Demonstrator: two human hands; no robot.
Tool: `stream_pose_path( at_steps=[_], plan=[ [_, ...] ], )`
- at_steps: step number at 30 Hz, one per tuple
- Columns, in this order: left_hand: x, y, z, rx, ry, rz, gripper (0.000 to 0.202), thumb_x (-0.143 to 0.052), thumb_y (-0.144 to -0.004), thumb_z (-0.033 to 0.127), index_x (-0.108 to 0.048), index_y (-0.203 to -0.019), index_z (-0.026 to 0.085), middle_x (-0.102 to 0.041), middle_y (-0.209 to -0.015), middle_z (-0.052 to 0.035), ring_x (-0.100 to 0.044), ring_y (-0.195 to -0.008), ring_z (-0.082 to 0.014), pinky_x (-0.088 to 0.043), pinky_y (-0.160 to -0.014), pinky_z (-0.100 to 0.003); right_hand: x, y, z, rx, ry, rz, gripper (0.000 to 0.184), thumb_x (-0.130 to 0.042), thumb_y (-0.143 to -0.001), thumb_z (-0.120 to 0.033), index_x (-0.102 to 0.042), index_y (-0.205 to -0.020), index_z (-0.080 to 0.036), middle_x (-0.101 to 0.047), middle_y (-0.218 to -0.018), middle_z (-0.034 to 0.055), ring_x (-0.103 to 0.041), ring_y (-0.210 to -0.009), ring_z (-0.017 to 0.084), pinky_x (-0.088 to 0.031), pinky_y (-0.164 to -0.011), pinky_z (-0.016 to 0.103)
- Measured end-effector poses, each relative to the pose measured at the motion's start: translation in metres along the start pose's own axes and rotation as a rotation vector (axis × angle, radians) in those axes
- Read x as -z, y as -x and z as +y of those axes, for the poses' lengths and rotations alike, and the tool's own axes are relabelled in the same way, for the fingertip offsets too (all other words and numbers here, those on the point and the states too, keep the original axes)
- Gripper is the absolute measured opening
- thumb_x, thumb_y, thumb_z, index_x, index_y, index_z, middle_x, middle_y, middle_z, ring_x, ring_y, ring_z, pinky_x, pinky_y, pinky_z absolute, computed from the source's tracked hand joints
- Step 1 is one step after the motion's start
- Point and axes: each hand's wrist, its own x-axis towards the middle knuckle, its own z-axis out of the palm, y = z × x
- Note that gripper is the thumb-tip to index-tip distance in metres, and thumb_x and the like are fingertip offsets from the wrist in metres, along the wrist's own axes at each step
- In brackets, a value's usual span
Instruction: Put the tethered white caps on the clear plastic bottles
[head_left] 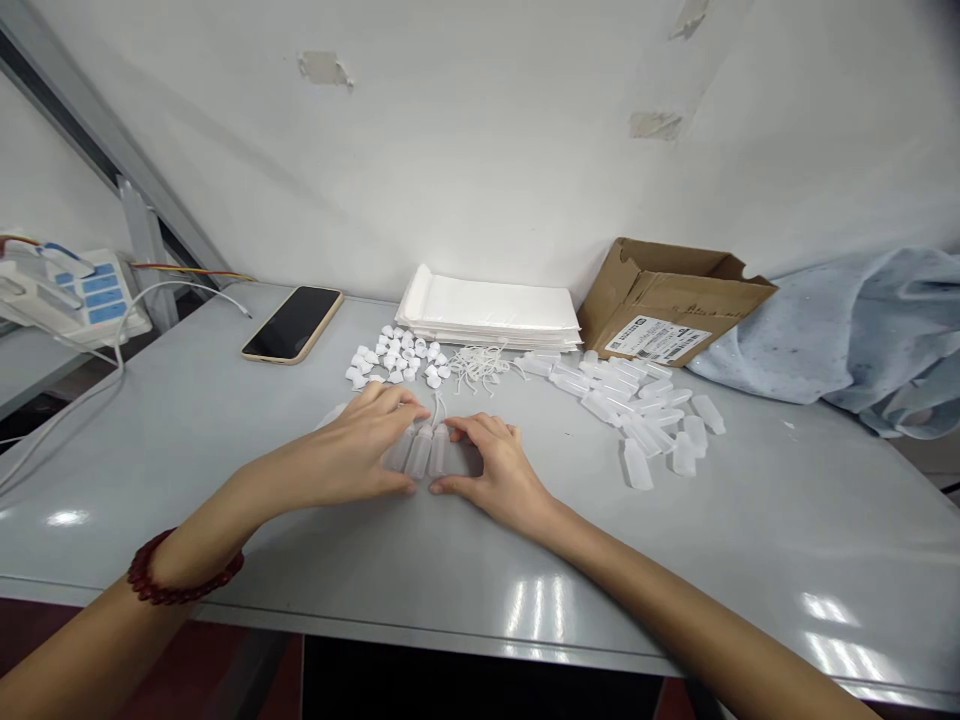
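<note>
Several small translucent plastic bottles (419, 455) lie side by side on the grey table, with thin white strips reaching up from their necks. My left hand (360, 440) curves around the left side of this row, thumb at the lower end and fingers at the necks, partly hiding the leftmost ones. On the opposite side my right hand (501, 465) grips the row in the same way, thumb low and index finger high. Just beyond my hands are a heap of white caps (405, 350) and a tangle of thin white strips (480, 367).
More translucent bottles (637, 465) are scattered at the right. Behind stand a stack of white padded envelopes (487, 300) and an open cardboard box (667, 305), beside a pale blue cloth (817, 330). A phone (294, 324), white cable (120, 350) and power strip (97, 295) occupy the left.
</note>
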Motion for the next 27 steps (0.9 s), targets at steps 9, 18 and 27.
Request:
stream_pose_path(
  at_steps=[9,18,27],
  plan=[
    [0.0,0.0,0.001,-0.005,-0.001,0.009,0.064,-0.067,-0.073,0.049,-0.048,-0.129,0.024,-0.048,-0.129,-0.007,-0.037,-0.122,-0.0304,-0.04,-0.096,-0.04,0.001,0.001,0.0,-0.016,-0.041,0.003,0.06,-0.081,-0.068,-0.03,-0.054,-0.121,-0.02,-0.061,-0.105,0.0061,-0.054,-0.104,0.024,-0.035,-0.093,0.044],
    [0.002,-0.001,0.004,-0.006,-0.034,0.011,0.066,-0.066,-0.074,0.054,-0.046,-0.13,0.024,-0.047,-0.13,-0.0079,-0.037,-0.123,-0.0313,-0.04,-0.097,-0.041,0.004,0.002,0.006,-0.007,-0.072,0.02,0.063,-0.083,-0.066,-0.03,-0.053,-0.12,-0.019,-0.059,-0.104,0.0061,-0.055,-0.101,0.022,-0.039,-0.093,0.042],
    [0.01,-0.011,0.016,0.011,-0.002,0.038,0.065,-0.058,-0.077,0.062,-0.05,-0.128,0.022,-0.051,-0.126,-0.0089,-0.039,-0.12,-0.032,-0.041,-0.093,-0.042,0.029,0.001,0.015,0.023,-0.095,0.104,0.056,-0.079,-0.069,-0.033,-0.056,-0.119,-0.019,-0.061,-0.105,0.0075,-0.059,-0.098,0.022,-0.043,-0.09,0.041]
  ],
)
